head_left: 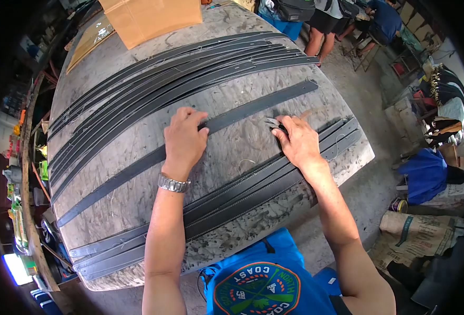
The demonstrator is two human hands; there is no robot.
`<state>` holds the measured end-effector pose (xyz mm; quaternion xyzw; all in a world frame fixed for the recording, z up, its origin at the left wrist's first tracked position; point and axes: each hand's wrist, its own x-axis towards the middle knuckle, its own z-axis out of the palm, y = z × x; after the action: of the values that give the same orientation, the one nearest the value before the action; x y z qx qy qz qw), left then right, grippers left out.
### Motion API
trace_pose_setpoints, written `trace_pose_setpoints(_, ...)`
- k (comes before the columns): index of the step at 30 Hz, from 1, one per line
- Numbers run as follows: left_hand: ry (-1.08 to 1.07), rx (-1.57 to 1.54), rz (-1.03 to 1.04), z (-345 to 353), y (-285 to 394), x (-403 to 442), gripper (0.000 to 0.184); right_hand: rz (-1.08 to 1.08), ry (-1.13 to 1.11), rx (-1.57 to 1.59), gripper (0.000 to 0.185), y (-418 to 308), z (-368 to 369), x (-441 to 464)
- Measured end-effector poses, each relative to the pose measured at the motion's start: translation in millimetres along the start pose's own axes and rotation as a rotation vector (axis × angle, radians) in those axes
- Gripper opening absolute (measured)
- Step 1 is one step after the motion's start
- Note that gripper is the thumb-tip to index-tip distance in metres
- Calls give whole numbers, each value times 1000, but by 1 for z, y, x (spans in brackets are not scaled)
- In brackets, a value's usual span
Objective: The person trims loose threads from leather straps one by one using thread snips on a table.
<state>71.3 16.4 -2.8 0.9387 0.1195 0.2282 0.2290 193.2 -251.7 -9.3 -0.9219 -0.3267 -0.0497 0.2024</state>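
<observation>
A long black strap (253, 111) with stitched edges lies across the middle of the table. My left hand (184, 139), a metal watch on its wrist, is over this strap, its curled fingers and thumb on either side of it. My right hand (298, 140) is closed around a small pair of snips (272, 123); two short silvery blades point left from the fingers, and the handle is mostly hidden. The blades are just below the strap, apart from it. Nearer to me, a bundle of similar straps (232, 202) runs beneath both forearms.
Several more black straps (153, 86) lie bunched along the table's far side, with loose threads. Behind them is a cardboard box (153, 21). The stained table (226, 152) has a rounded right edge. Other people (329, 23) are at the back right; sacks (415, 233) lie on the floor.
</observation>
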Motion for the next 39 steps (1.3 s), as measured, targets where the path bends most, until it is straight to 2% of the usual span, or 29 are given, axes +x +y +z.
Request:
trace_pose_setpoints(2,-30,-163,0,14,3,6,21,3,-3,8,29,0,-1,0)
trace_pose_setpoints(5,-76,-221,5,29,22,10,23,22,-13,-8,29,-1,0,0)
trace_pose_setpoints(8,-83,-125,92,42,31,14,23,18,-12,-2,30,0,-1,0)
trace_pose_setpoints(9,-51,-108,125,45,34,15,16,11,-7,0,30,-1,-1,0)
trace_pose_setpoints(12,-32,-57,120,56,33,16,10,4,3,5,30,-1,-2,-1)
trace_pose_setpoints(15,20,-194,5,58,33,17,8,1,10,10,29,0,0,0)
trace_pose_setpoints(18,-42,-222,-15,52,40,18,12,-1,26,15,29,1,1,-1)
trace_pose_setpoints(21,72,-164,148,54,51,19,12,-11,35,34,29,1,1,-1)
trace_pose_setpoints(24,26,-123,163,67,47,23,11,-15,42,30,28,0,0,-1)
trace_pose_setpoints(30,-37,-158,20,76,43,27,10,6,38,38,28,-2,-2,-1)
trace_pose_setpoints(33,-27,-176,41,74,42,23,10,-5,44,33,28,0,0,-1)
trace_pose_setpoints(36,71,-175,67,75,44,23,4,-9,53,51,28,1,1,0)
trace_pose_setpoints(39,59,-209,46,72,44,22,5,79,24,238,29,-6,0,9)
